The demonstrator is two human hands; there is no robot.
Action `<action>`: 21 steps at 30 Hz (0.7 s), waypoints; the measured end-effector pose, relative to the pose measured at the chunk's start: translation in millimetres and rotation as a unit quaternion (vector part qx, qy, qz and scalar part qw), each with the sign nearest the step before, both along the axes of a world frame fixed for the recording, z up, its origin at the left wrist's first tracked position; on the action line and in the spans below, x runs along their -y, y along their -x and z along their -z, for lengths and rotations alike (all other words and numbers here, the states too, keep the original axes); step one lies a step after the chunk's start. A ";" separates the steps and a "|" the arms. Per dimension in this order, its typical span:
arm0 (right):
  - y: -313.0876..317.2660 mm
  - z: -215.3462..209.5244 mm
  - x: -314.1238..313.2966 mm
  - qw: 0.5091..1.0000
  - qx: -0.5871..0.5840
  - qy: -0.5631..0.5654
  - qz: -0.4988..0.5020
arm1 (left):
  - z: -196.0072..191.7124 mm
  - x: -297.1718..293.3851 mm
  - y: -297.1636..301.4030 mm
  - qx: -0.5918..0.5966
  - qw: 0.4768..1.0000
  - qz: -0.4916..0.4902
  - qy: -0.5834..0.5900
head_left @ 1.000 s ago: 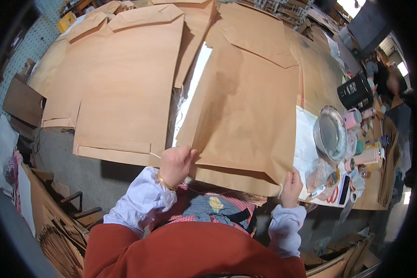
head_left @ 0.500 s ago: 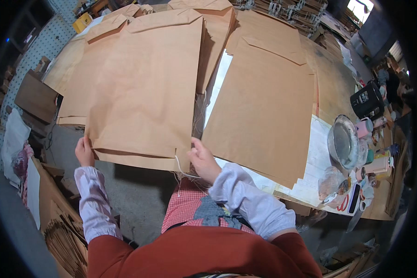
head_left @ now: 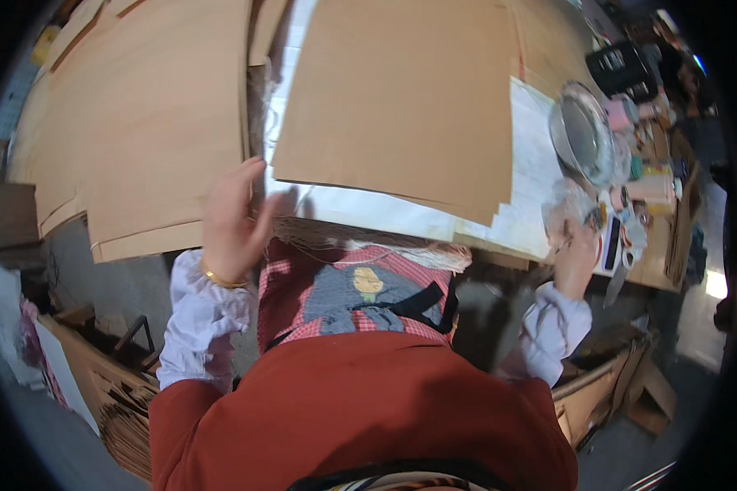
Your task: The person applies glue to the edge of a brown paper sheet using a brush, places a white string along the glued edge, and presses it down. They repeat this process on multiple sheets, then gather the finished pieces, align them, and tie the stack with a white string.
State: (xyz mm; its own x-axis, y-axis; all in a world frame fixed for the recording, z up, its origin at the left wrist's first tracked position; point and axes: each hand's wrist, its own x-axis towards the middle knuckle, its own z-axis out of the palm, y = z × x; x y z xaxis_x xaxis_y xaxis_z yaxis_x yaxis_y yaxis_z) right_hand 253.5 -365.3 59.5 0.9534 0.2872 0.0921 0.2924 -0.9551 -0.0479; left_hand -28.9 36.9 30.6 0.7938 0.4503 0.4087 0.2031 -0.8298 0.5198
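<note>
My left hand (head_left: 233, 219), a yellow bangle at its wrist, is open with thumb and fingers apart. It is at the near right corner of a brown paper bag (head_left: 155, 123) lying on other bags, and holds nothing. A second pile of brown paper bags (head_left: 401, 106) lies to its right on white sheets (head_left: 368, 209). My right hand (head_left: 577, 255) is at the table's near right edge, against a crumpled clear plastic bag (head_left: 567, 204). Blur hides its fingertips and anything between them. Loose strings (head_left: 311, 231) hang at the table edge in front of me.
A metal basin (head_left: 577, 135), a black container (head_left: 622, 69), a pink cup (head_left: 621, 113) and a pale pink bottle (head_left: 653, 190) stand on the right. A dark flat object (head_left: 612, 254) lies beside my right hand. Folded cardboard (head_left: 119, 425) stands low on the left.
Both hands have left the near edge of the left paper bag. My right hand has swung right to the plastic bag; my left has moved to the bag's right corner. The view has shifted.
</note>
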 end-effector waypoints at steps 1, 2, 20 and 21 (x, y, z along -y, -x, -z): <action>-6.8 -0.1 18.0 0.997 0.060 0.046 -0.023 | 2.7 11.3 -15.5 -0.050 0.998 0.029 0.012; -10.3 2.2 32.7 0.994 0.061 0.045 -0.076 | 6.8 16.1 -30.8 -0.096 0.994 0.048 -0.010; -186.5 0.5 18.8 0.913 0.025 -0.374 0.162 | 33.7 57.6 -23.3 -0.079 0.968 0.237 -0.019; -181.8 -4.5 22.6 0.897 0.041 -0.417 0.142 | 45.2 64.5 -14.0 -0.160 0.950 0.266 0.011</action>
State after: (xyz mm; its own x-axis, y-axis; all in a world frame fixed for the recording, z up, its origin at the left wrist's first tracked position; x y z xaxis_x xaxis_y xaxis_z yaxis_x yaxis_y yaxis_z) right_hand 435.2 -387.9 64.0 0.9571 -0.1687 0.2355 0.0777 -0.6338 -0.7696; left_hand -14.9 -27.6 -14.6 0.9938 -0.0440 0.1020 -0.0910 -0.8487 0.5210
